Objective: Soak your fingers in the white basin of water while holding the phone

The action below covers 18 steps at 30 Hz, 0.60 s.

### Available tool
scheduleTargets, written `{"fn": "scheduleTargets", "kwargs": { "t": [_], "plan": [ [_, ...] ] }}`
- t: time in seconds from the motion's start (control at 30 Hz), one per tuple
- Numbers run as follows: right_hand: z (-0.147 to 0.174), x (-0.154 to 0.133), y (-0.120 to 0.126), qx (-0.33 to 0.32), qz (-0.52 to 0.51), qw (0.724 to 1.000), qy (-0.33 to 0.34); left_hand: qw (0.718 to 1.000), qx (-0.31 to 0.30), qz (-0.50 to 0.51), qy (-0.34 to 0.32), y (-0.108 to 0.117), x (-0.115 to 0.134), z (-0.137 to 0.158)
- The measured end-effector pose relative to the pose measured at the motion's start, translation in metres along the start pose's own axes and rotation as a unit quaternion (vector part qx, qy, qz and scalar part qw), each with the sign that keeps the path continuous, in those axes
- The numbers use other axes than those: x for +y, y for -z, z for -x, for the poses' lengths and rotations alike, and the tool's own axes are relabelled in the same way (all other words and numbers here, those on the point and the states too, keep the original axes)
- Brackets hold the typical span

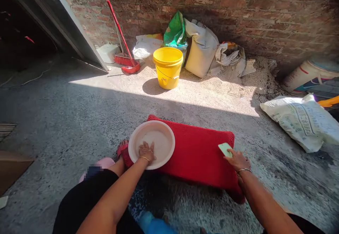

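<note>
A white plastic basin (169,145) rests on the left end of a long red fabric-covered cushion (196,152). Inside the basin, my left hand (147,151) is lowered with its fingers spread, and I see nothing in them. The basin looks to hold some cloudy water. Over the cushion's right end, my right hand (238,160) is closed on a pale green flat rectangular piece (225,149). Its underside is hidden, so I cannot tell whether it has bristles.
Beyond the cushion stands a yellow bucket (167,71). Along the brick wall are a red broom (123,37), a red dustpan (131,68), and a full white sack (200,46). Another sack (302,119) lies at right. The concrete floor (87,121) has dark wet patches.
</note>
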State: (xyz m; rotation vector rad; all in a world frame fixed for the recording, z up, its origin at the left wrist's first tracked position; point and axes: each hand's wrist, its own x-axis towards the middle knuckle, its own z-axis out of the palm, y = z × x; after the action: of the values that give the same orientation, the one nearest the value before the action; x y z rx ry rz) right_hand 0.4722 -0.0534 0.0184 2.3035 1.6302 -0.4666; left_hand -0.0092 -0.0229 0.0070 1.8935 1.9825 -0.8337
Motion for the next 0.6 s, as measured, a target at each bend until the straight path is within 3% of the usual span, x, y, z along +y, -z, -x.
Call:
{"fn": "scheduleTargets", "kwargs": {
  "t": [0.23, 0.43, 0.53, 0.6],
  "plan": [
    [0.039, -0.133, 0.008, -0.015, -0.015, 0.991, 0.134, 0.993, -0.037, 0.078, -0.074, 0.019, -0.021, 0.012],
    [0.019, -0.248, 0.015, -0.008, -0.039, 0.98, 0.193, 0.985, -0.044, 0.096, -0.139, 0.031, -0.021, 0.009],
    [0.002, -0.26, 0.008, -0.026, -0.034, 0.982, 0.183, 0.982, -0.039, 0.097, -0.159, 0.032, -0.012, 0.013],
    [-0.008, -0.237, 0.003, -0.035, -0.012, 0.984, 0.173, 0.979, -0.044, 0.093, -0.174, 0.032, -0.007, 0.016]
  ]
}}
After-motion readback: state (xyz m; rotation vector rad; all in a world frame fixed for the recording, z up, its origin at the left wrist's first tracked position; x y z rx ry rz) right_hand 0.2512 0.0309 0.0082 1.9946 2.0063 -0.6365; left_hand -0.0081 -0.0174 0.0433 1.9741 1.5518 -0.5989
